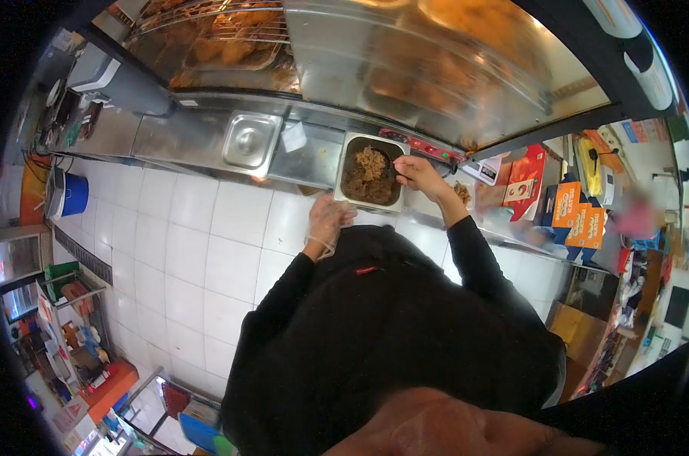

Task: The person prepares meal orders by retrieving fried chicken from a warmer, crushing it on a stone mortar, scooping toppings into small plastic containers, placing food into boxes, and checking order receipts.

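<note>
The right hand pinches a dark utensil at the steel pan of brown food; the gloved left hand curls by its near-left corner, grip unclear. The table also carries a shallow steel tray.

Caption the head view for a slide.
Right hand, apparently gripping a dark utensil, over a metal pan of brown food; left hand at its near-left corner.
</note>
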Action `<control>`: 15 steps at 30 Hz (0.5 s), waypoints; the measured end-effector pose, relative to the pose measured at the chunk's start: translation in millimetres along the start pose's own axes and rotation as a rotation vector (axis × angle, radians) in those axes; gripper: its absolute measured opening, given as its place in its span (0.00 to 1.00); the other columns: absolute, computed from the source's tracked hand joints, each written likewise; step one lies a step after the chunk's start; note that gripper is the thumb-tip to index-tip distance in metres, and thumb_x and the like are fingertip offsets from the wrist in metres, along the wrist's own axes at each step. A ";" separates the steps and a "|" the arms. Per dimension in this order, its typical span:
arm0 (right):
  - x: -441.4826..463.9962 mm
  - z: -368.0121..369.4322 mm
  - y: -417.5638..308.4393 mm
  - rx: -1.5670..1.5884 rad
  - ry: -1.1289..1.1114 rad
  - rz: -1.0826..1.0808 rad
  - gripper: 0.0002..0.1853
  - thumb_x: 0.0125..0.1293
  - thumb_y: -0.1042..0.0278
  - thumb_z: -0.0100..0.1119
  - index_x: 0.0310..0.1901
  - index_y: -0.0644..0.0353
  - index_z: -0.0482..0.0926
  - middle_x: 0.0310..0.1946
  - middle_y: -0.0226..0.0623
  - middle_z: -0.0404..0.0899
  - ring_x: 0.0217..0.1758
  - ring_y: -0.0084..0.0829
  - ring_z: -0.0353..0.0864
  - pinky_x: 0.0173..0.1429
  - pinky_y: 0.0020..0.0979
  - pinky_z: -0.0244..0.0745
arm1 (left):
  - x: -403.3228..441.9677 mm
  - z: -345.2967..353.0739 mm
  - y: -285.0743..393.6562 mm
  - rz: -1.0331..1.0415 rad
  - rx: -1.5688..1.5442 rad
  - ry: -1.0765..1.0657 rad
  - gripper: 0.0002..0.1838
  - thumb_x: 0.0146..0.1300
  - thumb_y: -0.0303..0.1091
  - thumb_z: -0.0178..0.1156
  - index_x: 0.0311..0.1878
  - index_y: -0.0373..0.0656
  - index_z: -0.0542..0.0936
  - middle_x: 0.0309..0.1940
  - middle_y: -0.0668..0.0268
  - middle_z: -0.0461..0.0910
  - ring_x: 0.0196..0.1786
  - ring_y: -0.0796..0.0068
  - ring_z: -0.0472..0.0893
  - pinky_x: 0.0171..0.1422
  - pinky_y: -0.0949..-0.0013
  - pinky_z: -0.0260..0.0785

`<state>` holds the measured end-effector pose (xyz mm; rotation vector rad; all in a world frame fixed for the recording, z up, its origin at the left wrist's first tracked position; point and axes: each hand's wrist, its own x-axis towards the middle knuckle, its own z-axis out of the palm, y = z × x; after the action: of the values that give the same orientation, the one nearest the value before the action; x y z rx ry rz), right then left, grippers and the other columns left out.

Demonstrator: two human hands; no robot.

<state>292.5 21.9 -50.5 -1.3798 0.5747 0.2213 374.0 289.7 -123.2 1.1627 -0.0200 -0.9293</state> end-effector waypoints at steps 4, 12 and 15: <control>-14.4 5.7 2.3 0.147 0.011 -0.033 0.10 0.71 0.60 0.53 0.46 0.55 0.75 0.22 0.22 0.70 0.19 0.11 0.56 0.22 0.17 0.47 | 2.8 -6.7 -6.6 0.031 0.055 0.046 0.16 0.62 0.34 0.64 0.47 0.42 0.70 0.39 0.60 0.80 0.35 0.68 0.84 0.37 0.69 0.77; -138.3 -76.0 -1.7 0.330 0.164 -0.139 0.09 0.70 0.60 0.54 0.44 0.54 0.75 0.23 0.20 0.66 0.21 0.12 0.57 0.21 0.15 0.45 | 0.0 -11.4 -4.5 0.058 0.058 0.097 0.22 0.62 0.36 0.64 0.55 0.40 0.67 0.37 0.57 0.81 0.33 0.70 0.82 0.30 0.73 0.73; -189.4 -113.4 -2.6 0.238 0.532 -0.087 0.07 0.68 0.60 0.55 0.35 0.51 0.76 0.23 0.18 0.68 0.22 0.11 0.62 0.22 0.13 0.48 | 2.8 -32.2 -10.0 0.034 0.089 0.167 0.23 0.66 0.50 0.55 0.56 0.44 0.69 0.39 0.55 0.80 0.30 0.67 0.80 0.31 0.67 0.74</control>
<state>105.1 -53.8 38.4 -1.2251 0.9453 -0.2883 384.5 311.8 -146.5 1.3154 0.0546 -0.8059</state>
